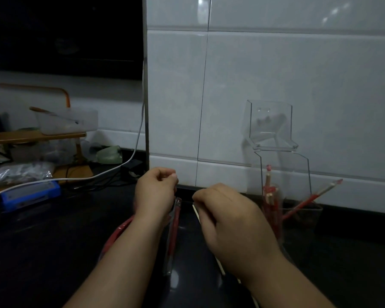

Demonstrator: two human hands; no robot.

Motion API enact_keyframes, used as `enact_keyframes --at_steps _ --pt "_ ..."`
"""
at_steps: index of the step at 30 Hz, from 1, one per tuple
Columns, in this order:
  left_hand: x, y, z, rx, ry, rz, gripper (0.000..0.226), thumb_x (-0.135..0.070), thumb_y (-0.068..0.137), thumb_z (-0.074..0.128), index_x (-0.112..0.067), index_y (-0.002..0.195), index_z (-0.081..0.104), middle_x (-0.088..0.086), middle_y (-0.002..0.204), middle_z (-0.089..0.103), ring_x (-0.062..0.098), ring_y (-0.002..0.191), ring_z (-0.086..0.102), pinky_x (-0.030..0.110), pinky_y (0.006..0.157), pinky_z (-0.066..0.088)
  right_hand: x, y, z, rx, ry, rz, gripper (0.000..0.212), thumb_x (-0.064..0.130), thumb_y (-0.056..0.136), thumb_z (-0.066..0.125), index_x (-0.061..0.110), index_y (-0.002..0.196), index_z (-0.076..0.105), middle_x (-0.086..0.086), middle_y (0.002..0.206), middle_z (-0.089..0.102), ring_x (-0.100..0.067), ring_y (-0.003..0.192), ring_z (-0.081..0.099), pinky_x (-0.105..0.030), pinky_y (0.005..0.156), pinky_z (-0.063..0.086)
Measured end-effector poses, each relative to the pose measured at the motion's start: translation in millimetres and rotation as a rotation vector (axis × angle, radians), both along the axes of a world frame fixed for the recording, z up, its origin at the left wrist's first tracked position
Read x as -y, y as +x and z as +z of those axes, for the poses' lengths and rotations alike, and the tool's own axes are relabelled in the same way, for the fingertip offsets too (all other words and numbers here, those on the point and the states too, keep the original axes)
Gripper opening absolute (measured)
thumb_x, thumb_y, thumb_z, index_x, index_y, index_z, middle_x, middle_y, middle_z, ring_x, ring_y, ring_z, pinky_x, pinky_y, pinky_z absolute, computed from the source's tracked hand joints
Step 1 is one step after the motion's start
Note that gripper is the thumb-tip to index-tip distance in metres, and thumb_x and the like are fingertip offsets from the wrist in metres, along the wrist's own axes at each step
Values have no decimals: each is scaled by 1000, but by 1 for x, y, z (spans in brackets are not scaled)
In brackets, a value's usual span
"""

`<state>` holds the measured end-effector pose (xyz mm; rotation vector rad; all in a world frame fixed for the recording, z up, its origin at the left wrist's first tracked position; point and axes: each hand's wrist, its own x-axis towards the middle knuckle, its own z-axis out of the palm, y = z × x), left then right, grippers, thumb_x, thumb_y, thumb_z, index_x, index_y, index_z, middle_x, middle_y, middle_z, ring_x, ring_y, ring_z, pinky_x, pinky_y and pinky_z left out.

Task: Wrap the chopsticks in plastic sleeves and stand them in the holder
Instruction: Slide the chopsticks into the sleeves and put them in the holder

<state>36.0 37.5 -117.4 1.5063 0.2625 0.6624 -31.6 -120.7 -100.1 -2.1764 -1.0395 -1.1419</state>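
Right grip (pixel 229 218) pinches chopstick (pixel 196 212), left grip (pixel 155 192) sleeve (pixel 173 236); holder (pixel 285 174) just rightward.

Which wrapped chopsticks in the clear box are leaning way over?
The right-hand pair, slanting with its tip past the holder's right side. The other wrapped chopsticks, by the left wall, stand almost upright.

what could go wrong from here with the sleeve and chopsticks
1. The sleeve in the left hand is thin plastic; the chopsticks in the right hand may miss its mouth or snag.
2. The clear holder stands close beside the right hand, so a swing could tip it.
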Motion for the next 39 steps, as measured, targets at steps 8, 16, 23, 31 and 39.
enact_keyframes --at_steps 8,16,23,31,39 --pt "-4 3 -10 -214 596 81 7 -25 90 66 -29 84 66 -8 92 70 16 89 65 29 79 50 -9 24 -19 -618 -213 -339 15 29 99 50 24 109 59 1 112 60 -22 103 57 -30 77 44" --pt "-4 8 -26 -520 1103 95 26 -49 89 60 -27 100 66 -3 104 70 22 106 61 35 96 40 -19 35 -36 -793 -312 -474 17 15 92 58 19 109 57 -6 110 63 -28 105 61 -30 74 43" --pt "-2 13 -26 -610 1103 12 20 -37 93 62 -27 111 65 0 113 68 23 110 61 39 99 36 -20 34 -36 -846 -262 -476 21 5 88 52 18 104 47 -11 108 62 -31 103 60 -29 68 38" --pt "-1 12 -20 -377 690 40 15 -18 86 68 -33 85 66 -6 96 71 19 101 64 39 104 44 -19 29 -30 -847 -245 -460 25 6 88 51 18 109 45 -11 109 62 -32 105 59 -29 69 36" --pt "-1 16 -25 -270 147 -113 11 -31 74 70 -21 70 73 4 71 73 28 79 72 52 83 58 -20 30 -30 -871 -266 -500 33 6 89 51 14 120 43 -11 114 63 -32 107 61 -32 73 40"
